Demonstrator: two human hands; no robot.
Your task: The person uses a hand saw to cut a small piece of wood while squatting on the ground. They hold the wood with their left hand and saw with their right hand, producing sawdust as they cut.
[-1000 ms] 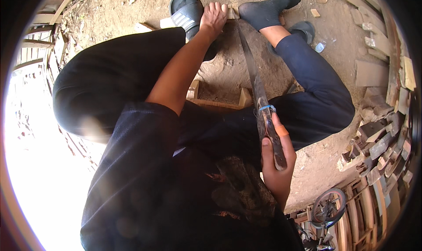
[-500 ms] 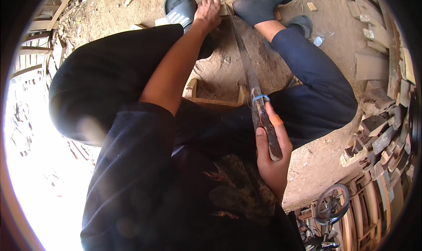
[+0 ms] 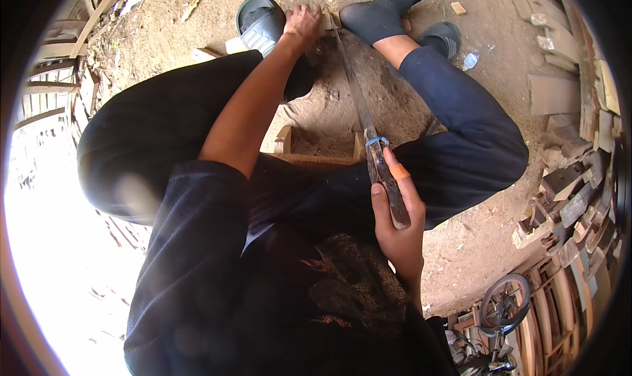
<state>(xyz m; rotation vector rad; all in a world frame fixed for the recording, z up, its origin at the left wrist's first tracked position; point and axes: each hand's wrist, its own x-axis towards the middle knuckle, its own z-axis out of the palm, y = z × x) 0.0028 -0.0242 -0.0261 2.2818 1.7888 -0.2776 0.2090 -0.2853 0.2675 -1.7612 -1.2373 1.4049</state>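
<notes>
My right hand (image 3: pixel 403 211) is wrapped round the dark, worn handle of a handsaw (image 3: pixel 356 93), thumb and index finger along its sides. An orange band circles one of its fingers. Blue cord is tied where handle meets blade. The long narrow blade runs forward, its far end against a small piece of wood (image 3: pixel 329 22) low by the ground. My left hand (image 3: pixel 303 24), arm outstretched, presses on the wood's left end with its fingers bent over it. My dark-socked foot (image 3: pixel 374 17) rests against the right end.
A slatted wooden frame (image 3: pixel 316 159) lies between my legs. One sandal (image 3: pixel 262 30) is beside my left hand, another (image 3: pixel 442 39) behind the socked foot. Stacked timber offcuts (image 3: pixel 573 198) line the right side, with a bicycle wheel (image 3: pixel 504 305) at the lower right.
The saw and my right hand have slid slightly forward, away from my body. My left hand stays on the wood. The whole view has shifted a little.
</notes>
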